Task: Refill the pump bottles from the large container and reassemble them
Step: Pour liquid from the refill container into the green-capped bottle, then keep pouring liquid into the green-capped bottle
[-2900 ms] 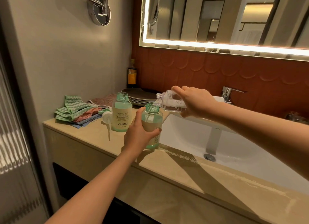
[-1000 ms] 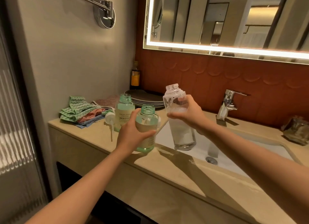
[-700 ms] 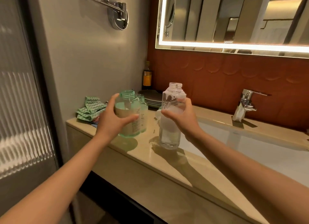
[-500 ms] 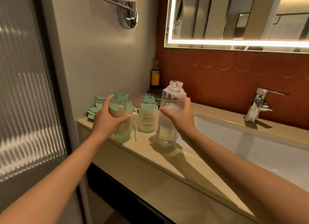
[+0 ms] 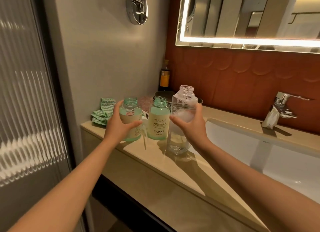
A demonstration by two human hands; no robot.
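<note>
- At the counter's (image 5: 173, 172) left end, an uncapped pump bottle (image 5: 130, 105) is gripped round its middle by the left hand (image 5: 119, 126); a second pump bottle (image 5: 159, 120) stands just beside
- the large container (image 5: 181, 101), foamy inside, is clasped mid-body by the right hand (image 5: 192, 127)
- all are judged light, squeezable, perhaps soap-slick; hold is best taken at the waist

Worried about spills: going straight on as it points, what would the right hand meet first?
Likely the standing green bottle, close beside the clear container the right hand grips; depth is unclear.

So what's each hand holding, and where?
Left hand grips the leftmost green bottle round its body; right hand grips the clear container round its middle.
</note>
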